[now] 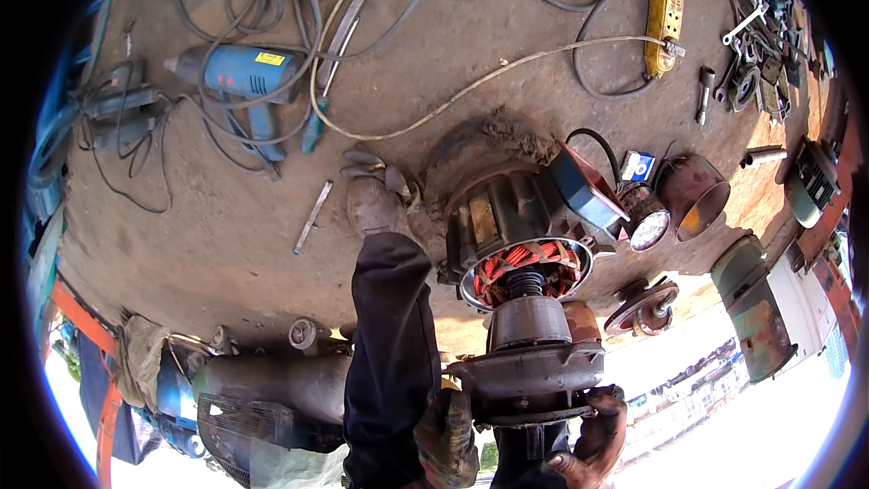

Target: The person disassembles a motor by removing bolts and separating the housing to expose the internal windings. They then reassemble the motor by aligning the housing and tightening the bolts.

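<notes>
Head view — motor housing (pixel 529 201) holds red windings (pixel 518 257); can (pixel 639 202), whitish contents (pixel 649 231); left hand (pixel 447 440), right hand (pixel 594 440) — fingers (pixel 605 397) clamping end cover (pixel 534 375)

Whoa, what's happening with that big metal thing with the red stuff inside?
Someone is holding a heavy, dark metal part, with the left hand on one side and the right hand on the other. Its narrower end points at the open motor, where red wires show inside. The tip is at the opening, but I can't tell how far in it goes. A blue power tool and a yellow power strip lie on the floor.
</notes>
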